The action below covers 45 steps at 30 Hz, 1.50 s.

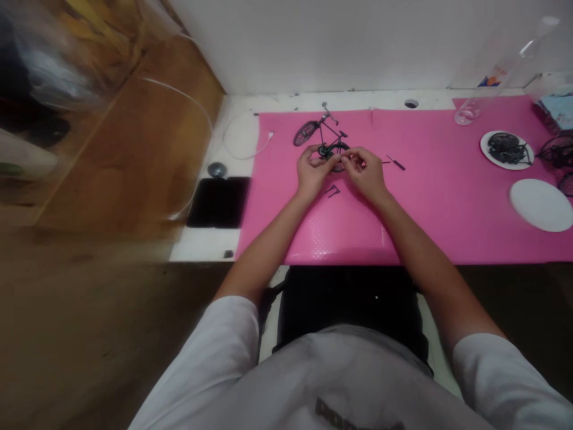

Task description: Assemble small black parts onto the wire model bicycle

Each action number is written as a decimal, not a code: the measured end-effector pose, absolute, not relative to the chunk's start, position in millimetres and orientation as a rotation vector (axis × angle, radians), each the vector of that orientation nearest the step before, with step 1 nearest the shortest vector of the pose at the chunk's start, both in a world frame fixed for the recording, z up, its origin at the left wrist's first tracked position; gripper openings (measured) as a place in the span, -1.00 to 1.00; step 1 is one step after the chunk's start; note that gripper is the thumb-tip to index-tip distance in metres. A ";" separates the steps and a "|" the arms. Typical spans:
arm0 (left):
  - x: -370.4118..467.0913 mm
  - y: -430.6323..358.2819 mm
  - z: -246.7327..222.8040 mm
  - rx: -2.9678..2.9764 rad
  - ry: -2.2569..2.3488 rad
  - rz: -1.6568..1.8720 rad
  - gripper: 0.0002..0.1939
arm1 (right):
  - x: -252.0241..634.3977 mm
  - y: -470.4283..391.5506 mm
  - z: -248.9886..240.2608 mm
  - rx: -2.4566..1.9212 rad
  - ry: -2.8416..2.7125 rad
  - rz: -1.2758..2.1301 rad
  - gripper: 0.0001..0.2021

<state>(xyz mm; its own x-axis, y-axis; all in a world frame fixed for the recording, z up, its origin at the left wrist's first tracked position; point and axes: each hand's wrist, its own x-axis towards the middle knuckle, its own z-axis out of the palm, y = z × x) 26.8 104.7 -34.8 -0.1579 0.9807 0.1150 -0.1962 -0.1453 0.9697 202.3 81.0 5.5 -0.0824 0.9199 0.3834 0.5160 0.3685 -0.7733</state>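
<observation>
A small black model bicycle [329, 130] lies on the pink mat [447, 221], its handlebar end pointing away from me. Both hands meet at its near wheel. My left hand [312, 171] is closed, thumb and index finger pinching at the wheel's left side. From the right, my right hand [364, 171] also pinches at the wheel, its fingertips almost touching those of the left. Whatever small part is between the fingertips is too small to make out. A small black forked part [332, 191] rests below the hands, and a small screwdriver [396, 163] lies to the right.
On the right are a white plate of black parts [509, 150], a bare white plate [541, 205], more black bicycle models [559, 152] and a clear bottle [505, 77]. A black flat object [219, 202], a round dark object [217, 170] and a white cable [244, 157] are at left.
</observation>
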 end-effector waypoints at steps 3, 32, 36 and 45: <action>25.4 105.5 -38.6 1.115 1.101 1.497 -0.17 | 202.1 78.8 6.8 -1.260 -1.750 0.565 -0.78; 27.9 103.8 -46.3 1.198 1.113 1.485 -0.39 | 207.2 81.6 2.4 -1.417 -1.935 0.482 -0.93; 27.8 100.6 -45.4 1.237 1.111 1.482 -0.36 | 206.8 82.5 3.5 -1.453 -1.982 0.421 -0.92; 30.2 96.0 -40.1 1.342 1.103 1.516 -0.39 | 208.3 86.9 -3.2 -1.428 -1.973 0.477 -0.53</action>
